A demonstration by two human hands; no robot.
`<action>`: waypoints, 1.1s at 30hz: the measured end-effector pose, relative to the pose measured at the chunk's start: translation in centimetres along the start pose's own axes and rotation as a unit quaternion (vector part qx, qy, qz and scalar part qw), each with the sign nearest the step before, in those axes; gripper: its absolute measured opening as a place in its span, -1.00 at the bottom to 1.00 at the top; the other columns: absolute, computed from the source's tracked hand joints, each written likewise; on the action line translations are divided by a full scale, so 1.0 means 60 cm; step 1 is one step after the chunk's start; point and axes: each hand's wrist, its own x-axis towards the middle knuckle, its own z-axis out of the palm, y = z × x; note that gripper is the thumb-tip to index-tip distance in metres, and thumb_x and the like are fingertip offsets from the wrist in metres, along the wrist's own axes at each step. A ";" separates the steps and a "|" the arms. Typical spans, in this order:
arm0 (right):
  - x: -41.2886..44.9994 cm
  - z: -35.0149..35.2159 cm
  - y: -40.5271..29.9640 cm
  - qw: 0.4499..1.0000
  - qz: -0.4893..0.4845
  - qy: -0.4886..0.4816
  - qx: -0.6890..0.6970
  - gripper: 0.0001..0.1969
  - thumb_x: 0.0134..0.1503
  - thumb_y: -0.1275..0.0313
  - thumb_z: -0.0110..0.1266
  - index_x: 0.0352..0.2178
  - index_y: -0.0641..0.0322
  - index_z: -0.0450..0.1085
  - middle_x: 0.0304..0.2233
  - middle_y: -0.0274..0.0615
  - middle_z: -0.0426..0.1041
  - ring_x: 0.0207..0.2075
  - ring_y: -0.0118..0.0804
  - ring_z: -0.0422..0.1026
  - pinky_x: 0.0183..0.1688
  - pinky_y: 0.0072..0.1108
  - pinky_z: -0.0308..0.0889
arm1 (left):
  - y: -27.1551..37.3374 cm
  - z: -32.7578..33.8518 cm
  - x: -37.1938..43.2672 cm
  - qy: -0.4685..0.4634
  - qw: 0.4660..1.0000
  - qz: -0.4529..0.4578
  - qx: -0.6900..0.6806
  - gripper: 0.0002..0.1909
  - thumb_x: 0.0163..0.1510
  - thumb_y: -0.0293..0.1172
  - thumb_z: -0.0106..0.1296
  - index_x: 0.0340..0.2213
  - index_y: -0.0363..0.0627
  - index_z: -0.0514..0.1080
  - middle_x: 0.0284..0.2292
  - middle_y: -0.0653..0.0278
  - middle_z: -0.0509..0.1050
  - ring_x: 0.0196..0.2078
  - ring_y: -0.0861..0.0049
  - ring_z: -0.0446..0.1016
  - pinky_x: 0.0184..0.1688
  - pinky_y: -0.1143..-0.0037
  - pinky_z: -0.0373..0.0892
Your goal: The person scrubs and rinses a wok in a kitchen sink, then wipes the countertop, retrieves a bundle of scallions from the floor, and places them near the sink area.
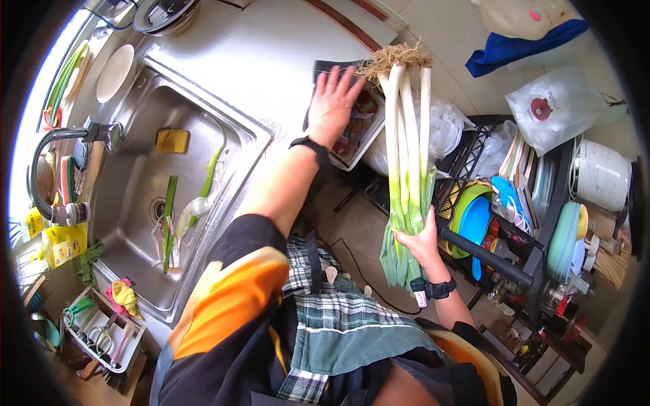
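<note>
A bunch of large green onions or leeks (409,147) hangs over the floor to my right, with its white stalks and shaggy roots (398,58) pointing away from me. My right hand (422,241) grips the bunch around its green leaves near the lower end. My left hand (335,99) reaches over the far counter, fingers apart and holding nothing. Beneath and beside it are a dark flat item (330,66) and a clear plastic tray (376,129) with small packets inside. Whether the fingers touch the dark item or the roots, I cannot tell.
At left, the steel sink (137,218) holds a yellow sponge (172,140), green onion pieces (170,218) and crumpled clear plastic. A faucet (61,134) arches over it. To the right stands a black rack (487,254) with bowls and bags. A cord (358,266) crosses the floor.
</note>
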 end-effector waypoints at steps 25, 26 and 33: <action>0.085 0.026 0.017 0.987 -0.126 -0.069 -0.068 -0.21 -0.31 0.46 0.35 0.01 0.36 0.17 -0.19 -0.03 0.48 -0.18 -0.21 0.48 -0.08 -0.45 0.39 | -0.090 -0.233 -0.653 -0.152 0.987 -0.054 0.020 -0.51 0.02 -0.44 -0.08 0.03 0.13 0.43 0.28 0.17 0.07 0.32 0.16 0.05 0.31 0.22 0.09; 0.084 0.032 0.007 0.986 -0.130 -0.081 -0.061 -0.23 -0.29 0.49 0.34 0.01 0.34 0.18 -0.20 -0.07 0.47 -0.18 -0.25 0.48 -0.09 -0.46 0.39 | -0.092 -0.241 -0.710 -0.153 0.985 -0.067 0.047 -0.49 0.02 -0.43 -0.07 0.04 0.18 0.42 0.28 0.17 0.07 0.32 0.16 0.05 0.31 0.22 0.09; 0.103 0.040 0.023 0.976 -0.143 -0.154 -0.049 -0.25 -0.23 0.59 0.29 0.06 0.31 0.16 -0.13 -0.17 0.39 -0.15 -0.32 0.40 -0.05 -0.50 0.35 | -0.082 -0.379 -1.039 -0.222 0.935 -0.256 0.103 -0.54 -0.03 -0.54 -0.02 -0.06 0.14 0.51 0.29 0.13 0.03 0.30 0.13 0.09 0.27 0.36 0.20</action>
